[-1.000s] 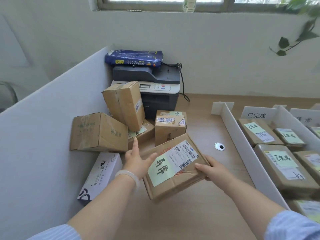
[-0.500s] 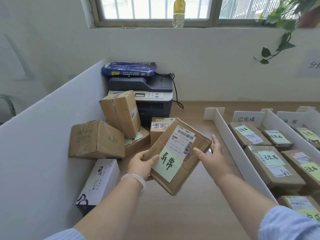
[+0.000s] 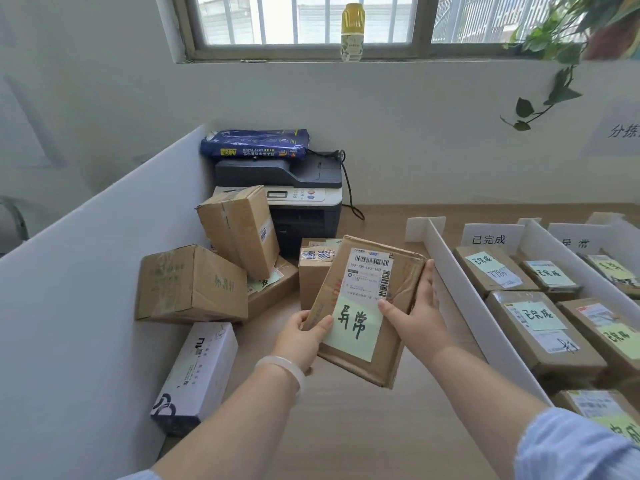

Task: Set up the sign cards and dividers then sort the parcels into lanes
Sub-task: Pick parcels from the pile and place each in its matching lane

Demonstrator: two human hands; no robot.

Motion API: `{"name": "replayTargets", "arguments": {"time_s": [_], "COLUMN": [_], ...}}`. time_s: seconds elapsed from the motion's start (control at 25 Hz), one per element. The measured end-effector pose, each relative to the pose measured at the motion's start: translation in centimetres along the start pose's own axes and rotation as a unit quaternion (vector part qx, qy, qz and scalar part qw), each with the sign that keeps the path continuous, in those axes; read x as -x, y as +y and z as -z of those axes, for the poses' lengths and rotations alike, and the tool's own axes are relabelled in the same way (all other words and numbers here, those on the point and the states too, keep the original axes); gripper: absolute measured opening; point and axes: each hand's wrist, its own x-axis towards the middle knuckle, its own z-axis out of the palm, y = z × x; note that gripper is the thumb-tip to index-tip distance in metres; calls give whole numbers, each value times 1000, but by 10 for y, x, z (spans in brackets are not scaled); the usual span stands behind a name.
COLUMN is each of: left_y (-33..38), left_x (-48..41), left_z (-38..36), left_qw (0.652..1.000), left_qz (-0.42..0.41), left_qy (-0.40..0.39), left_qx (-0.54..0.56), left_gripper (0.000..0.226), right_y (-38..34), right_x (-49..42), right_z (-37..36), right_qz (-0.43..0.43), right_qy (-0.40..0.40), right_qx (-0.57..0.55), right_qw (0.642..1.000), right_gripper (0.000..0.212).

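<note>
A flat brown parcel (image 3: 401,282) with a barcode label and a green note reading 异常 is held up above the desk. My left hand (image 3: 301,337) grips its lower left edge, thumb on top. My right hand (image 3: 415,313) holds its right side, thumb on the green note and fingers along the edge. To the right stand white dividers (image 3: 460,292) forming lanes, with sign cards 已完成 (image 3: 490,239) and 异常 (image 3: 575,242) at their far ends. Several parcels with green notes (image 3: 540,327) lie in the lanes.
A heap of unsorted brown boxes (image 3: 190,285) sits at the left by a white partition (image 3: 86,306), with a white carton (image 3: 197,372) in front. A printer (image 3: 298,199) with a blue paper pack stands behind. A bottle (image 3: 351,31) is on the windowsill.
Both hands lifted the parcel off the desk and turned it more upright, label facing me. My view tilted up, showing the window.
</note>
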Motion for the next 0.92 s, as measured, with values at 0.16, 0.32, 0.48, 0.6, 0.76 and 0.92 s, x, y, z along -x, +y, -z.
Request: {"name": "replayTargets", "arguments": {"time_s": [0.16,0.32,0.48,0.6,0.76,0.92], "left_y": [2,7,9,9,7,2], "left_x": [8,8,12,16,16,20], "left_z": [-3,-1,-12,-21,-30,-45], "left_qw": [993,981,952,953,948,945], "left_qz": [-48,-60,-111,-121,-140,-156], "left_qy": [-78,-146,-181,-174,-174,-182], "left_qx": [-69,-109,-220,-216,-225,-224], "left_gripper": [31,76,77,71,73,73], "right_y": [13,16,17,18,27,37], "right_x": [-5,-6,-5,-1,11,19], "right_z": [15,25,34,41,54,74], "right_qz": [-32,-36,-25,-3,30,24], "right_qy": [-30,-39,-24,-15,-27,-50], "right_qx": [-42,-56,-32,-20,7,18], "right_qw": [998,997,999,1000,999,998], "right_gripper": [110,102,90,80,61,56]}}
